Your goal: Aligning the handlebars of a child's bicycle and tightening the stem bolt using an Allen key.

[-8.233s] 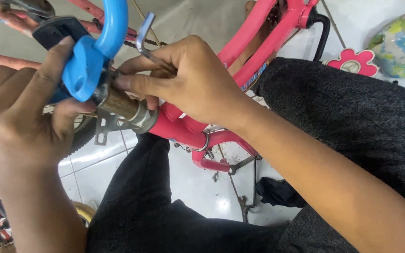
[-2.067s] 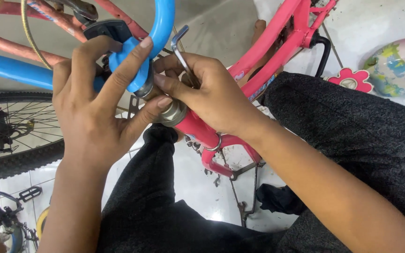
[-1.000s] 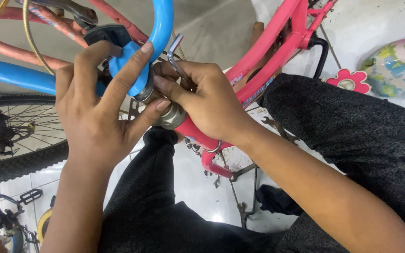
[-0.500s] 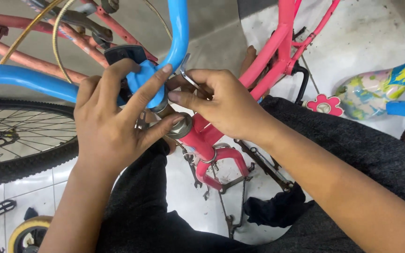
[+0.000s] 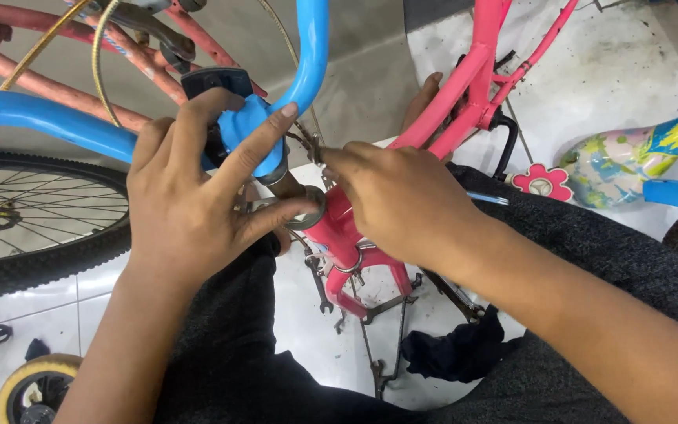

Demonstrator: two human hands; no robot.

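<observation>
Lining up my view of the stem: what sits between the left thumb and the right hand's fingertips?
In the head view, the silver headset ring atop the pink frame lies between the left hand and the right hand, with a thin metal tool just above.

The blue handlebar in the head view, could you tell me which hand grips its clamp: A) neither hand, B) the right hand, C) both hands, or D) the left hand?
D: the left hand wraps the blue handlebar at its clamp, fingers over the blue part, while the right hand pinches a small metal tool beside the pink frame.
</observation>
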